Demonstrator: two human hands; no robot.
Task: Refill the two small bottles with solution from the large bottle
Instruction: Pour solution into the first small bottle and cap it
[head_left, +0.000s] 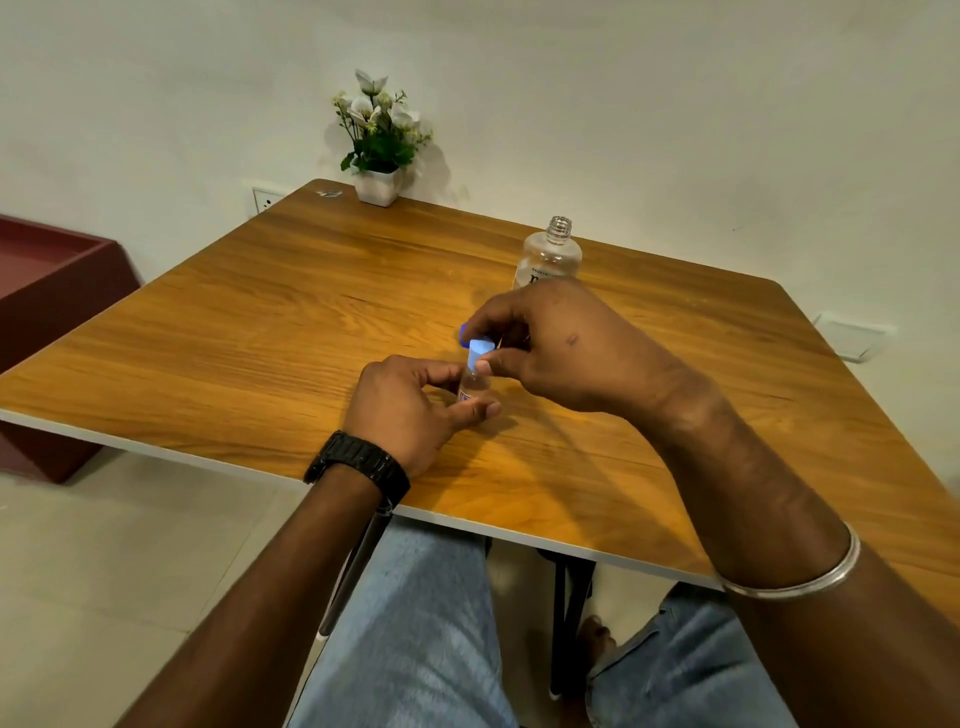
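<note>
A person's right hand (550, 348) pinches the blue cap (477, 349) atop a small clear bottle (471, 387), thumb and forefinger curled around it, while the left hand (410, 402) grips the bottle's body from the side, fingers wrapped round it, on a wooden table (260, 332). Most of the small bottle is hidden between the 2 hands; only its clear shoulder and a sliver of a label with red and blue marks show, and how much liquid it holds cannot be made out. A second patch of darker blue (462, 332) peeks out just behind the right forefinger; what it belongs to cannot be told, and no second small bottle can be identified.

Just beyond the right hand stands the large bottle (550, 254), upright, clear, its threaded neck uncapped; the knuckles cover its lower half and cut off the label's lettering. Whether liquid remains in it is hard to judge.

A black watch (358, 465) circles the left wrist and a silver bangle (800, 577) the right forearm. Well beyond the left hand, at the table's far edge, sits a white pot of white flowers (376, 140).
</note>
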